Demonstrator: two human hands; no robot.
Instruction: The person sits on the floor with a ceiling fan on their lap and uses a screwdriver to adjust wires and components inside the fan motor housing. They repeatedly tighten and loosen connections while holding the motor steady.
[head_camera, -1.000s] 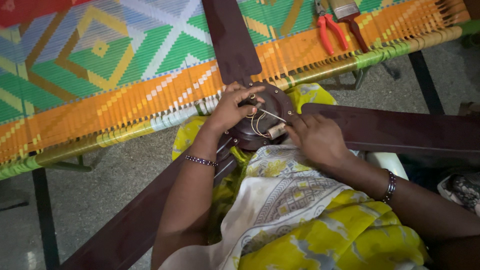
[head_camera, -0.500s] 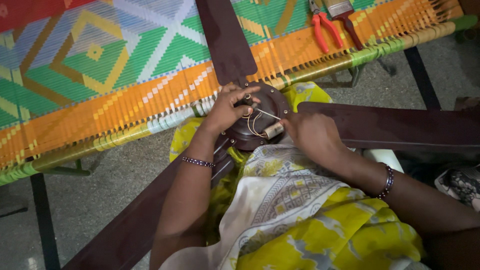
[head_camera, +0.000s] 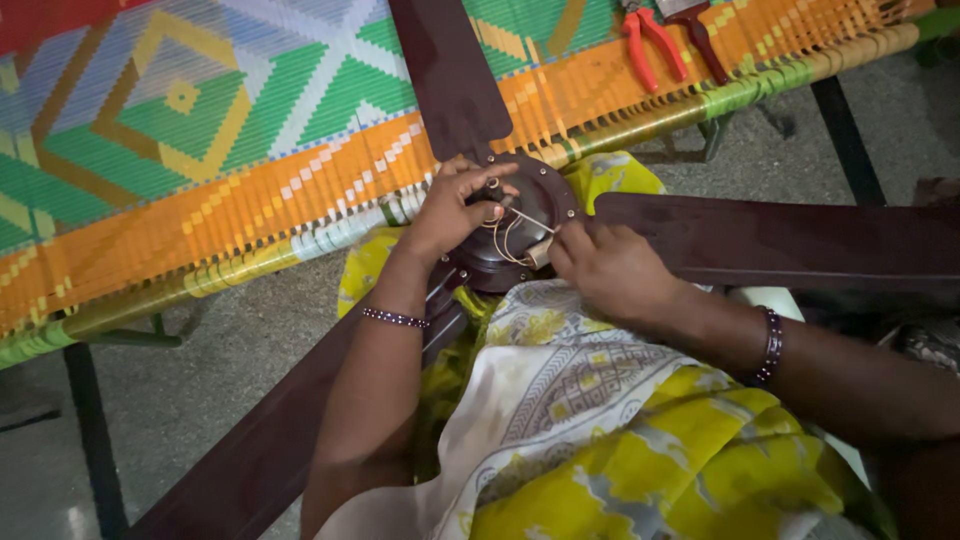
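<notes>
A dark brown ceiling fan lies across my lap, its round motor hub (head_camera: 535, 190) facing up. Three long blades spread from it: one away over the cot (head_camera: 445, 70), one to the right (head_camera: 790, 240), one toward the lower left (head_camera: 240, 470). My left hand (head_camera: 455, 205) rests on the hub's left side, fingers pinching near the central shaft. My right hand (head_camera: 610, 265) grips thin pale wires (head_camera: 512, 232) and a small pale part at the hub's near edge. Yellow patterned cloth (head_camera: 620, 430) covers my legs.
A woven cot (head_camera: 220, 170) with green, orange and white bands stands in front, on dark metal legs (head_camera: 90, 440). Red-handled pliers (head_camera: 652, 42) and another dark-red-handled tool (head_camera: 700, 40) lie on its far right end. Grey concrete floor (head_camera: 230, 340) lies below.
The view shifted slightly. My left hand's fingers moved on the hub's centre, and my right hand stayed at the wires.
</notes>
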